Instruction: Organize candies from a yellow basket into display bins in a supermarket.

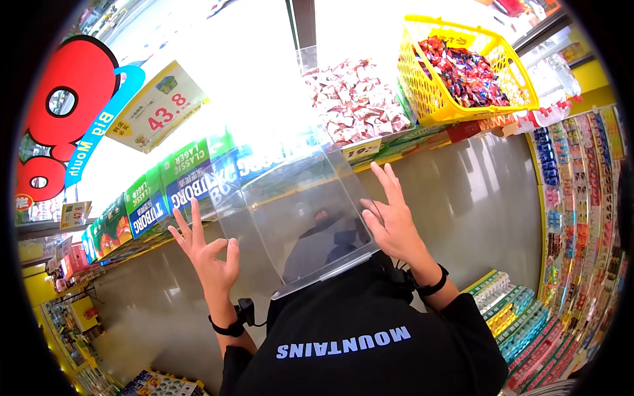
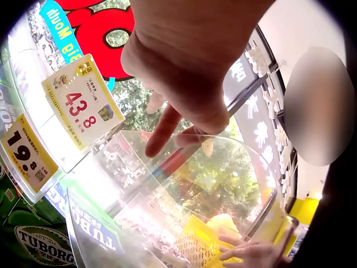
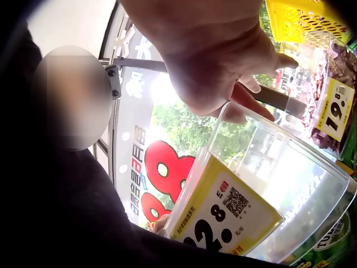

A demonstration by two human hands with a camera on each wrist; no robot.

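Note:
An empty clear plastic bin (image 1: 297, 211) is held up in front of my chest, between my two hands. My left hand (image 1: 205, 247) presses its left wall with spread fingers, the thumb apart from them. My right hand (image 1: 389, 214) lies flat against the right wall with straight fingers pointing up. In the left wrist view my left hand (image 2: 184, 61) touches the clear bin (image 2: 184, 190) at its rim with a fingertip. In the right wrist view my right hand (image 3: 212, 56) rests on the bin's (image 3: 284, 162) upper edge, and a yellow price label (image 3: 228, 215) is stuck to its front.
Ahead stands a display: a clear bin of red-and-white candies (image 1: 356, 99), a yellow basket (image 1: 422, 86) of wrapped sweets, green and blue Tuborg cartons (image 1: 158, 198) and a 43.8 price sign (image 1: 158, 105). Shelves of packets (image 1: 581, 218) line the right side.

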